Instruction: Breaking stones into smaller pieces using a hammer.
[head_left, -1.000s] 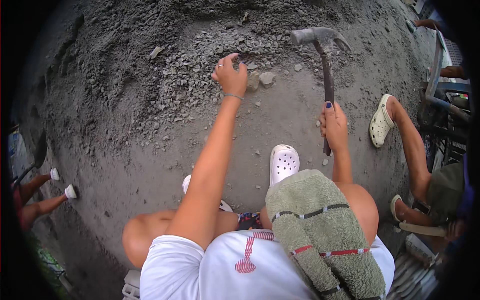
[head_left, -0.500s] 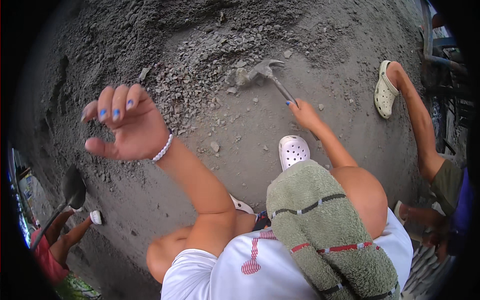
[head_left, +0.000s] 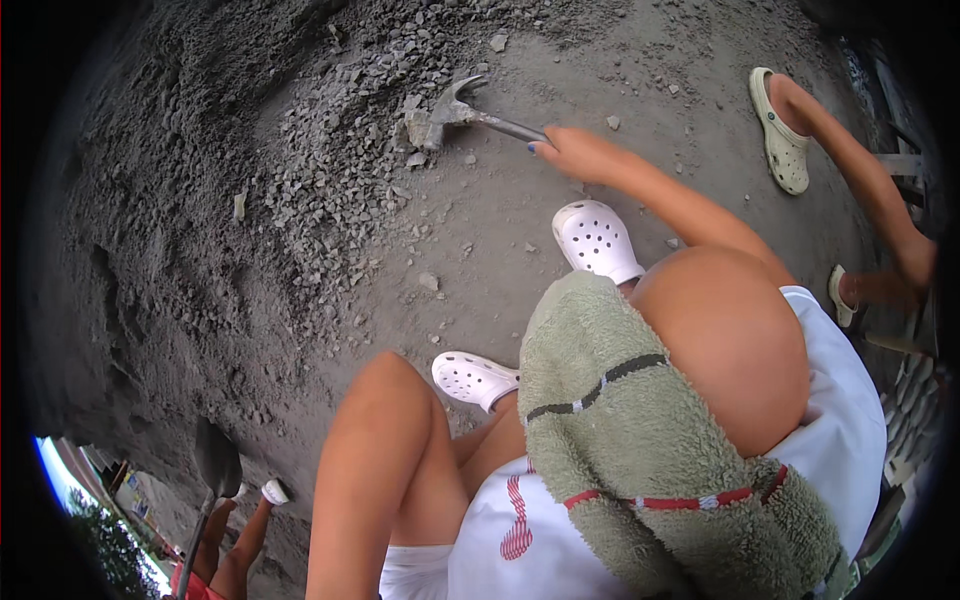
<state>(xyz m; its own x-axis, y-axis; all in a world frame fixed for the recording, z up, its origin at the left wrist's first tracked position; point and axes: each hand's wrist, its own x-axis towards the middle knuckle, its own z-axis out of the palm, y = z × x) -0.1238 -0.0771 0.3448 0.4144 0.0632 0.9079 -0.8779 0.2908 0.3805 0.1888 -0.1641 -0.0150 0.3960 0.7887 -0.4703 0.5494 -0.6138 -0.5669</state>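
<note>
My right hand [head_left: 578, 155] is closed round the handle of a claw hammer [head_left: 510, 128], its arm stretched forward over the ground. The hammer's head points left, claw curving up and away. Its striking end is against a pale grey stone [head_left: 424, 130] at the right edge of a heap of broken stone chips [head_left: 330, 150]. Smaller loose stones lie around it, among them a small stone [head_left: 417, 159] just below. My left hand is out of view.
My pink clogs [head_left: 598, 240] stand on dusty ground below the hammer. A folded green towel [head_left: 610, 400] hangs down in front of me. Another person's foot in a cream clog [head_left: 780, 130] is at right. At lower left a person stands by a shovel [head_left: 217, 458].
My left hand, raised over the heap earlier, has left the picture. The view has shifted, and the hammer and right hand now appear farther left and higher. The hammer's head remains at the stone.
</note>
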